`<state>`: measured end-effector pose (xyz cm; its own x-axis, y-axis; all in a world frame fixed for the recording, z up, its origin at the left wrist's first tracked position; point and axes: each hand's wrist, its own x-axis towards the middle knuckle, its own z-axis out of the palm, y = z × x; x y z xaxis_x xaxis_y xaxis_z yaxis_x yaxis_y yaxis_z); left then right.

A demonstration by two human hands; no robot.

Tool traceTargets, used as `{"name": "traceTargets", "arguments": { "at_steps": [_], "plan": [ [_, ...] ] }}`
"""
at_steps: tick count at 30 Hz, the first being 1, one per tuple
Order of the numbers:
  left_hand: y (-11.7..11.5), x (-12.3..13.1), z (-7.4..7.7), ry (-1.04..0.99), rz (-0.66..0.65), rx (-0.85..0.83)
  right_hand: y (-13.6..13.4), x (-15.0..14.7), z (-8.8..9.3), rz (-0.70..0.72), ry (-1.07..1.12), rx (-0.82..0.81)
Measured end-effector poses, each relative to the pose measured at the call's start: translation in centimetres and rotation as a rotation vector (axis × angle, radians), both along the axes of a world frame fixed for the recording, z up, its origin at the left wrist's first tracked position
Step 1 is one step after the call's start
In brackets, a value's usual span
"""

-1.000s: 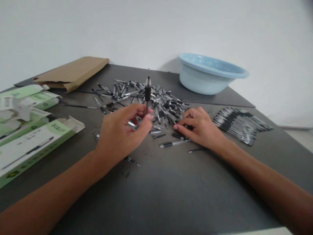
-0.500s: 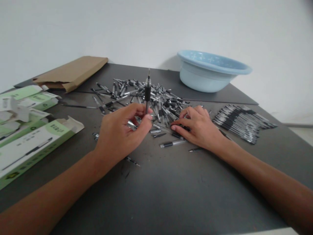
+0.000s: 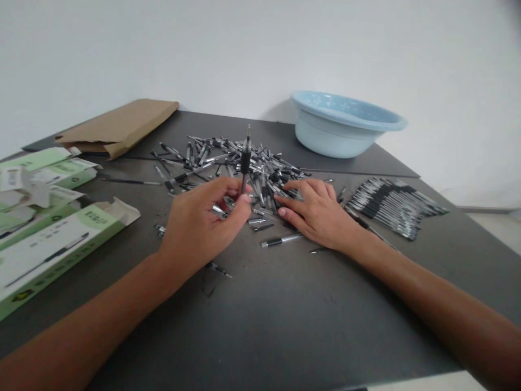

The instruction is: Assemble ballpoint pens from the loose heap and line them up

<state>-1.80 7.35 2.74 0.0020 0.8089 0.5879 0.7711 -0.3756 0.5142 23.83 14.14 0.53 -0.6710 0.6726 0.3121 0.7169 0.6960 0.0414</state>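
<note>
My left hand [image 3: 205, 220] is closed around a pen [image 3: 246, 157] that stands upright, tip up, with a black grip and a bare tip showing at the top. Behind it lies a loose pile of pen parts [image 3: 228, 149], clear barrels and black grips jumbled together. My right hand [image 3: 315, 212] rests at the pile's right front edge, palm down. Its fingers are partly spread and touch the parts, with nothing visibly held. A clear barrel with a black grip [image 3: 280, 240] lies just in front of that hand.
On the right, several pens lie in a neat row [image 3: 399, 206]. A light blue basin [image 3: 342, 133] stands at the back right. Green and white pen boxes [image 3: 52, 250] are stacked at the left, and a brown paper envelope [image 3: 126, 125] lies behind them on the dark table [image 3: 260, 326].
My right hand has shifted slightly left over the pile and its fingers have stretched out more. My left hand keeps the pen upright in nearly the same place. The view has moved slightly.
</note>
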Motion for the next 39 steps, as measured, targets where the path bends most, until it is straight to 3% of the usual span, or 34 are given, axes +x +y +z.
{"name": "traceTargets", "arguments": {
  "at_steps": [8,29,35,39],
  "plan": [
    [0.1,0.2,0.0,0.044,-0.033,0.055,0.1,0.1,-0.1,-0.021,0.163,0.029],
    [0.0,0.5,0.2,0.174,-0.329,0.034,-0.1,-0.1,-0.2,-0.041,0.196,0.028],
    [0.0,0.5,-0.2,0.185,-0.374,0.085,-0.3,0.0,0.3,-0.045,0.248,0.043],
    [0.0,0.5,-0.3,0.200,-0.379,0.069,-0.6,0.4,1.3,0.010,0.399,-0.020]
  ]
}}
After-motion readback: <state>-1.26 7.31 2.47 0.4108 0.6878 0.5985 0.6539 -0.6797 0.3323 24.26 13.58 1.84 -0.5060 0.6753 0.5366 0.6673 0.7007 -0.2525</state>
